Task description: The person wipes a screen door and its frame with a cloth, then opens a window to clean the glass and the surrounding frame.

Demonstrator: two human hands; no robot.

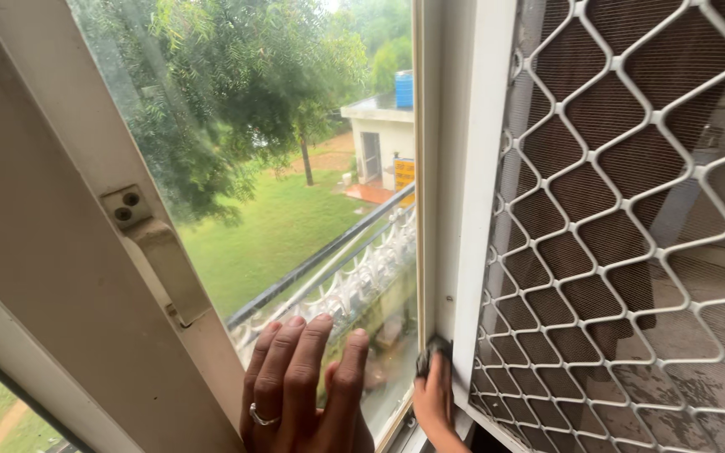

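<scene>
Two hands of yours show at the bottom edge of the window, and everything else runs left to right above them. At the far left the pale window frame (52, 277) slants across the view, carrying a flat cream handle (165, 264) fixed by a small two-screw plate near the frame's inner edge. Just right of that, your left hand (299, 390) lies flat on the glass pane (262, 168) at its lower edge, fingers straight and close together, a silver ring (262, 416) on one of them. Through the glass you see trees, a lawn, a dark railing with white scrollwork, and a small white building with a blue tank on its roof. Further right, your right hand (435, 401) reaches up along the white upright (463, 210) between the pane and the mesh, fingers pressed together over a small dark cloth (431, 348) that sits against the foot of that upright, at the pane's lower right corner. Only the hand's edge shows, so you cannot tell how the thumb holds it. At the far right stands the white diamond-pattern grille (631, 226) backed by fine dark mesh.
</scene>
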